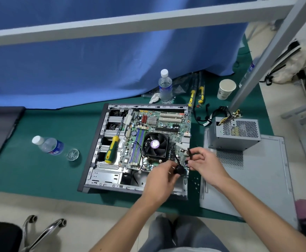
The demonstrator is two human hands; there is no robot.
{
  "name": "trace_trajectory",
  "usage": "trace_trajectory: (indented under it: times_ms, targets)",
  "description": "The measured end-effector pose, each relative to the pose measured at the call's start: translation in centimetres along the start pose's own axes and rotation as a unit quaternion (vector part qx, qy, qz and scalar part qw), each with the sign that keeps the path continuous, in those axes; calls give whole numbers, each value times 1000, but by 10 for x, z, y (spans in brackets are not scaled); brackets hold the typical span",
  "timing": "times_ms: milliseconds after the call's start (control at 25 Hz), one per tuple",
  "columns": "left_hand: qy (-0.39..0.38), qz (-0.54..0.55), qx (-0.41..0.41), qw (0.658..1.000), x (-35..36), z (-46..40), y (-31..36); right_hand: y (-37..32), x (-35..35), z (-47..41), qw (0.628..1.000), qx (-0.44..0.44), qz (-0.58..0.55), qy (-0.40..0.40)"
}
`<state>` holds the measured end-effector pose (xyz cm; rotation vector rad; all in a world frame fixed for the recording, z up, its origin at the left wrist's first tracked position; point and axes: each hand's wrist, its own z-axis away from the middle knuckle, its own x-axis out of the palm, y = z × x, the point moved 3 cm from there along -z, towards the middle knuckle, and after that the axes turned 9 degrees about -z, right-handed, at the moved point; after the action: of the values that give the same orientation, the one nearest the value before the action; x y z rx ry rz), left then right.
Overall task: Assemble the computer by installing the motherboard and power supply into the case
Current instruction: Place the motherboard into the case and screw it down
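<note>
The open computer case lies flat on a green mat. The motherboard sits inside it, with a black CPU fan near its middle. The grey power supply stands outside the case to the right, on the removed side panel, its cable bundle trailing behind. My left hand grips a small black part at the case's near right corner. My right hand pinches a black cable that joins that part.
A yellow-green screwdriver lies inside the case. One water bottle lies on the mat at left, another bottle stands behind the case beside yellow-handled tools and a paper cup. A blue curtain hangs behind.
</note>
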<state>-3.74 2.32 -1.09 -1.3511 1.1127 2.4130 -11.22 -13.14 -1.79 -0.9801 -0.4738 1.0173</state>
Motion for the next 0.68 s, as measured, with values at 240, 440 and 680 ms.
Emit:
trace_trajectory:
  times_ms: [240, 440, 680]
  targets:
    - [57, 110, -86, 988, 0, 3, -7, -7, -8, -12, 1000, -10, 11, -28]
    - [93, 234, -174, 952, 8, 11, -19, -3, -9, -19, 998, -16, 31, -46]
    - [-12, 226, -167, 960, 23, 9, -19, -2, -13, -23, 996, -24, 61, -53]
